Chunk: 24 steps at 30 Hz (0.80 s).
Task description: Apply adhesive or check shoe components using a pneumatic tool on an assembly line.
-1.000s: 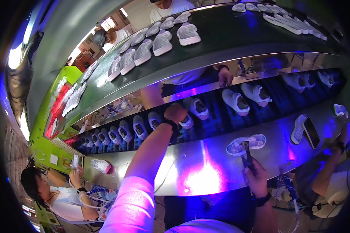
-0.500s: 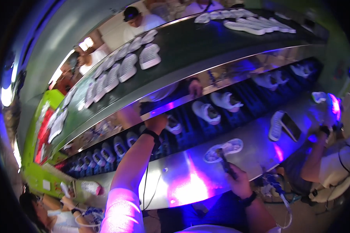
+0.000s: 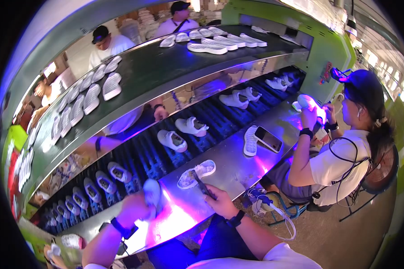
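Possibly the shoe [image 3: 152,196], blurred over the tabletop [image 3: 231,177], could slip if the left hand [image 3: 135,207] gripping it loosens — and the brush [image 3: 202,184] could push the sole-shaped piece [image 3: 205,168] beneath it aside if pressed hard. That left hand sits low, forearm slanting inward; the right hand [image 3: 221,202], wrapped round the brush, aims it up-left.

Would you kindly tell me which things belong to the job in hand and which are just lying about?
In the job:
whitish shoe, left hand
brush, right hand
brushed sole beneath

Probably lying about:
phone
second sole beside it, untouched
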### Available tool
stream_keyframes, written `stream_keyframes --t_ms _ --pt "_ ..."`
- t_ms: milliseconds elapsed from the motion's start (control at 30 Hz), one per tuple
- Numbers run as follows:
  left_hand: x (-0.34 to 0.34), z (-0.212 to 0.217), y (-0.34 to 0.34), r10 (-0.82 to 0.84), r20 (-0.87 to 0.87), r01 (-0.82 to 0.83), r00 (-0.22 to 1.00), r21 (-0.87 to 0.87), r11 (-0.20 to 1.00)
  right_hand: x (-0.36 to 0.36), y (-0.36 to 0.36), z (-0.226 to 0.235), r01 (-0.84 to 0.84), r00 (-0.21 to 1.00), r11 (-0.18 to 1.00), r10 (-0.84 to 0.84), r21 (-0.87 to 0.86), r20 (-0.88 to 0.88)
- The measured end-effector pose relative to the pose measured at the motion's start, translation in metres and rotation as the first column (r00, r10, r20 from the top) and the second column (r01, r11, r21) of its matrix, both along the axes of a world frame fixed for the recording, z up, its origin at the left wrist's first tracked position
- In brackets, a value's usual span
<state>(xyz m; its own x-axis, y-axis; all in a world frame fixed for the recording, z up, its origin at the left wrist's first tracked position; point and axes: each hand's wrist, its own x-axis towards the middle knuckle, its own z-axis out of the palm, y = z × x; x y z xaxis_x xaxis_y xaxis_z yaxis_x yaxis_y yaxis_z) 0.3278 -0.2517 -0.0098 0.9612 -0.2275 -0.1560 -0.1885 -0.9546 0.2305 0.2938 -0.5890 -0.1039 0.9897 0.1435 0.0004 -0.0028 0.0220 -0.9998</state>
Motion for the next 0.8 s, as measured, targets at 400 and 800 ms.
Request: stream_keyframes --t_ms 400,800 --pt "-0.166 0.003 -0.013 0.271 0.111 -0.075 0.956 -0.801 0.594 -0.065 0.016 0.075 -0.076 0.996 0.978 0.084 -0.194 0.031" --pt "-0.198 0.03 -0.015 -0.115 0.843 0.558 0.525 -0.239 0.795 -0.112 0.028 0.147 -0.163 0.961 0.914 0.233 -0.371 0.151"
